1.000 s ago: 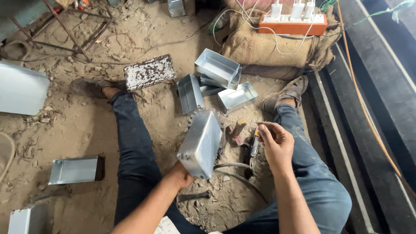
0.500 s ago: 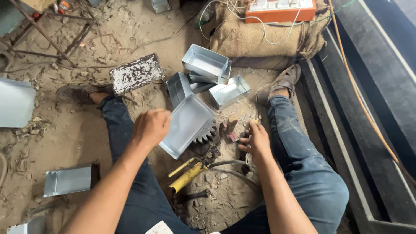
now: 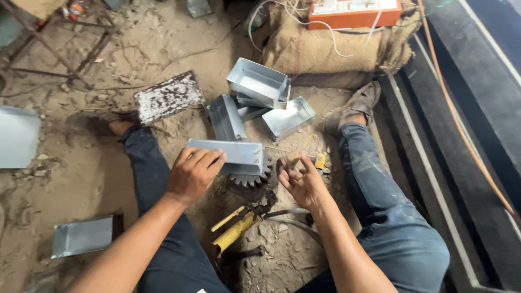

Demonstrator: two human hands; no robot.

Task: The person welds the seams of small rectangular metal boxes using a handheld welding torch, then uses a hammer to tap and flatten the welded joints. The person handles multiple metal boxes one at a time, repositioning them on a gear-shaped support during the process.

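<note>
Left hand (image 3: 192,174) fingers gripping one metal box (image 3: 230,154); right hand (image 3: 302,182) loosely open, empty; three more boxes (image 3: 259,86) stacked behind.

Left hand (image 3: 194,174) is palm down at about 9 o'clock, fingers curled in a grip. Right hand (image 3: 302,182) sits at 3 o'clock, palm up, fingers loosely spread.
</note>
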